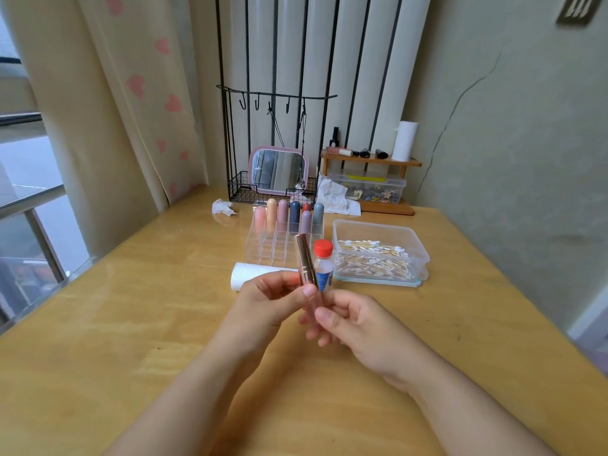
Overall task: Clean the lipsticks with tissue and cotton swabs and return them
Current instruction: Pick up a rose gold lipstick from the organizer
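You work at a pale wooden table with a glossy top, pushed into a corner of the room. To your left a window lets in grey light beside a cream curtain printed with pink hearts; to your right runs a greenish wall with a long crack.

Your left hand pinches the metallic lipstick near its base between thumb and fingertips, holding it upright and slightly tilted above the table. Your right hand curls its thumb and fingers around a translucent pink piece just below it, apparently the lipstick's cap; whether the two parts touch you cannot tell.

Behind your hands a tissue roll lies on its side, and a small bottle with a red cap stands just beside the lipstick. A clear organizer holds seven more lipsticks upright in its rear compartments. To its right a clear plastic box holds cotton swabs.

Against the back wall stand a black wire rack with a pink-framed mirror, crumpled tissues, and a small wooden shelf bearing another white roll.
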The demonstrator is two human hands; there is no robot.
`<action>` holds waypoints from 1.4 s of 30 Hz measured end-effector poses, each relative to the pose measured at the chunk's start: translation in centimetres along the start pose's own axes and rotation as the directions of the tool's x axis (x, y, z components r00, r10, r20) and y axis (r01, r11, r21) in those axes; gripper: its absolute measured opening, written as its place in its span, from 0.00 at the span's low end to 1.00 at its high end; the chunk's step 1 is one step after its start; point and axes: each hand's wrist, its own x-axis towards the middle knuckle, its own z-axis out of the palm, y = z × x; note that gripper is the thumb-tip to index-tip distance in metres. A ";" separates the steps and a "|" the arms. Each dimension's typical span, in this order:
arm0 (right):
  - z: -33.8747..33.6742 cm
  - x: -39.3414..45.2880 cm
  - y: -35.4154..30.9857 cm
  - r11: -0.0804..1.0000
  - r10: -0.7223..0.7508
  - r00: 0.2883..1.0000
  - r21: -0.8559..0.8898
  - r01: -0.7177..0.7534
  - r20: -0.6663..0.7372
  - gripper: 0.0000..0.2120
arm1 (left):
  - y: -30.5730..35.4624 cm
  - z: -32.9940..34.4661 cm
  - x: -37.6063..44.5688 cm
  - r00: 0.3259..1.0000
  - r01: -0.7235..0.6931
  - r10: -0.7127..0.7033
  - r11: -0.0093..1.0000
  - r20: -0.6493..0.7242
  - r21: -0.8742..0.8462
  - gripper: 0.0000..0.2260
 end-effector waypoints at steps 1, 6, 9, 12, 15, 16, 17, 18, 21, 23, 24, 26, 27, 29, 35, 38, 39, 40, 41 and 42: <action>0.0 -0.3 0.0 0.999 -0.009 1.000 0.045 0.009 -0.003 0.06 | 0.0 -0.1 0.0 1.000 0.003 -0.003 1.000 0.008 -0.012 0.14; 0.5 -1.6 0.6 0.984 -0.008 1.000 0.178 0.007 0.005 0.12 | 0.3 -0.3 0.0 0.999 -0.021 0.024 0.996 0.030 -0.087 0.31; 0.6 -2.0 0.7 0.982 -0.010 0.999 0.188 0.004 0.030 0.13 | 0.7 -0.3 -0.2 0.998 -0.021 0.028 0.994 0.061 -0.108 0.31; 0.4 -2.3 0.6 0.981 -0.010 0.999 0.193 0.002 0.043 0.14 | 0.9 -0.1 -0.4 0.996 -0.021 0.027 0.997 0.090 -0.068 0.22; 0.4 -2.4 0.7 0.983 -0.009 0.999 0.184 0.000 0.045 0.14 | 1.2 0.2 -0.6 0.996 -0.009 0.013 0.998 0.083 -0.054 0.13; 0.5 -2.4 0.8 0.984 -0.008 0.999 0.177 0.000 0.042 0.14 | 1.2 0.2 -0.7 0.996 -0.008 0.012 0.999 0.093 -0.049 0.13; 0.5 -2.5 0.8 0.985 -0.006 0.999 0.172 -0.001 0.039 0.14 | 1.3 0.2 -0.8 0.995 -0.006 0.011 0.999 0.104 -0.046 0.12; 0.6 -2.5 0.8 0.986 -0.004 0.999 0.166 -0.002 0.036 0.14 | 1.4 0.3 -0.8 0.994 -0.005 0.010 0.999 0.110 -0.046 0.11; 0.8 -2.5 0.9 0.988 -0.007 1.000 0.154 0.004 0.019 0.15 | 1.4 0.3 -0.8 0.996 0.001 0.004 0.999 0.088 -0.047 0.10; 0.9 -2.5 0.9 0.989 -0.010 1.000 0.147 0.010 0.001 0.15 | 1.4 0.3 -0.8 0.997 0.012 -0.007 0.998 0.075 -0.061 0.06; 0.9 -2.5 0.9 0.990 -0.015 1.000 0.143 0.016 -0.011 0.14 | 1.4 0.3 -0.8 0.997 0.017 -0.011 0.998 0.078 -0.069 0.04; 1.1 -2.5 0.9 0.991 -0.035 0.998 0.131 0.041 -0.050 0.14 | 1.4 0.3 -0.8 0.996 0.024 -0.017 0.997 0.089 -0.077 0.05; 1.2 -2.5 1.0 0.991 -0.052 0.995 0.122 0.061 -0.080 0.13 | 1.4 0.4 -0.8 0.995 0.021 -0.014 0.997 0.097 -0.078 0.07; 1.4 -2.4 1.1 0.988 -0.090 0.983 0.108 0.108 -0.157 0.11 | 1.2 0.3 -0.7 0.997 0.007 0.000 0.997 0.081 -0.082 0.16; 1.9 -2.4 1.3 0.986 -0.133 0.941 0.051 0.156 -0.311 0.06 | 0.9 0.1 -0.6 1.000 -0.008 0.010 0.993 0.015 -0.121 0.14; 1.9 -2.6 1.4 0.988 -0.130 0.939 0.036 0.149 -0.319 0.06 | 1.0 0.3 -0.7 0.999 -0.016 0.018 0.996 0.028 -0.093 0.22; 1.9 -2.6 1.4 0.988 -0.128 0.941 0.038 0.148 -0.314 0.06 | 1.1 0.3 -0.8 0.999 -0.021 0.024 0.996 0.035 -0.086 0.23; 1.9 -2.6 1.4 0.988 -0.127 0.944 0.041 0.146 -0.305 0.07 | 1.1 0.3 -0.8 0.998 -0.027 0.030 0.996 0.046 -0.081 0.23; 2.0 -2.6 1.3 0.988 -0.128 0.947 0.040 0.146 -0.295 0.06 | 1.2 0.2 -0.8 0.998 -0.029 0.034 0.996 0.060 -0.081 0.21; 2.1 -2.6 1.2 0.989 -0.130 0.950 0.037 0.146 -0.284 0.05 | 1.2 0.2 -0.8 0.996 -0.029 0.036 0.996 0.077 -0.083 0.18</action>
